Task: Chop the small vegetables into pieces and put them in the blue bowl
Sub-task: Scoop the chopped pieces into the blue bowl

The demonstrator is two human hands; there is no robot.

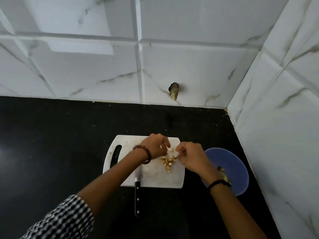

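Observation:
A white cutting board [155, 178] lies on the black counter. A small heap of pale chopped vegetable pieces [167, 163] sits near its middle right. My left hand [155, 145] hovers over the board's far side, its fingers curled down and pinching a single pale piece [170, 149]. My right hand [191, 156] is just to the right, thumb and fingers curled tight together above the heap; I see nothing held in them. The blue bowl [236, 163] stands right of the board with a few pieces [222, 171] inside, partly hidden by my right wrist.
A knife [137, 190] lies flat, its blade on the board's near left and its black handle off the near edge toward me. White tiled walls close the counter at the back and right. A dark hole [174, 90] marks the back wall.

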